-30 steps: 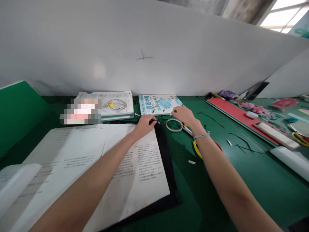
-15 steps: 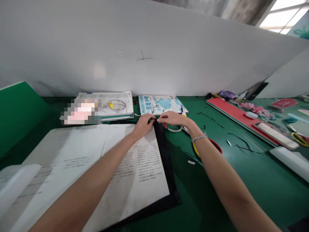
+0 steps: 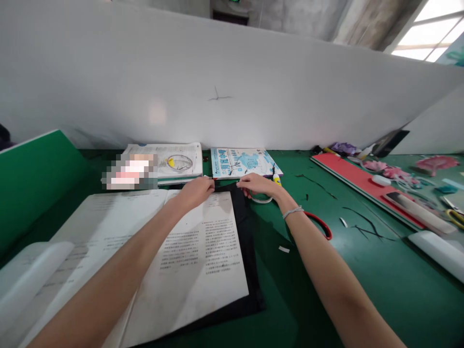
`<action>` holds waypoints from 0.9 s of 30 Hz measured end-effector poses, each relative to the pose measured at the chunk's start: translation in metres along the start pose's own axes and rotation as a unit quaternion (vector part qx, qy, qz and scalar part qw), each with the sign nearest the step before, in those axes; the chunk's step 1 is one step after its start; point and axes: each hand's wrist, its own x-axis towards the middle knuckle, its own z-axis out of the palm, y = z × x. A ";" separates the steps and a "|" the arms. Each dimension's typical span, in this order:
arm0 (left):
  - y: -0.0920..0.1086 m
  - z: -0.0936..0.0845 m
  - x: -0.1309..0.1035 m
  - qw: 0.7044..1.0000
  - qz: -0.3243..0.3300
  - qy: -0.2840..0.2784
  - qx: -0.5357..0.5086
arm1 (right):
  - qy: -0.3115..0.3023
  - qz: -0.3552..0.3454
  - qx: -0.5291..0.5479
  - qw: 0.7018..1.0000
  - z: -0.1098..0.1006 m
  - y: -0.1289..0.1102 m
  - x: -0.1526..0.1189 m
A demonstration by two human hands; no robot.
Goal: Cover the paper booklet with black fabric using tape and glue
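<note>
An open book (image 3: 203, 280) with printed pages lies over a larger black sheet (image 3: 250, 275), whose dark border shows along the right, top and bottom. Its material, paper or cloth, I cannot tell. My left hand (image 3: 198, 191) is closed at the sheet's top edge, above the right-hand page. At the sheet's top right corner, my right hand (image 3: 256, 184) pinches the edge between thumb and fingers. Behind the right hand are a roll of white tape (image 3: 261, 200) and a yellow glue bottle (image 3: 277, 179). Red-handled scissors (image 3: 321, 224) lie partly hidden by the right forearm.
Along the white partition (image 3: 253, 106) lie a stack of papers (image 3: 165, 169) and a blue-and-white booklet (image 3: 235, 162). A red board (image 3: 362, 186) and craft pieces are on the right. Black scraps (image 3: 366, 229) dot the green table. A green board (image 3: 36, 183) stands left.
My left hand has slid left along the black sheet's top edge, away from my right hand. The right hand stays near the corner. The camera view has tilted up slightly.
</note>
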 end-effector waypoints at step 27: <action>0.011 0.045 -0.030 0.986 0.143 0.038 0.075 | 0.023 0.012 0.150 0.988 0.001 0.011 -0.004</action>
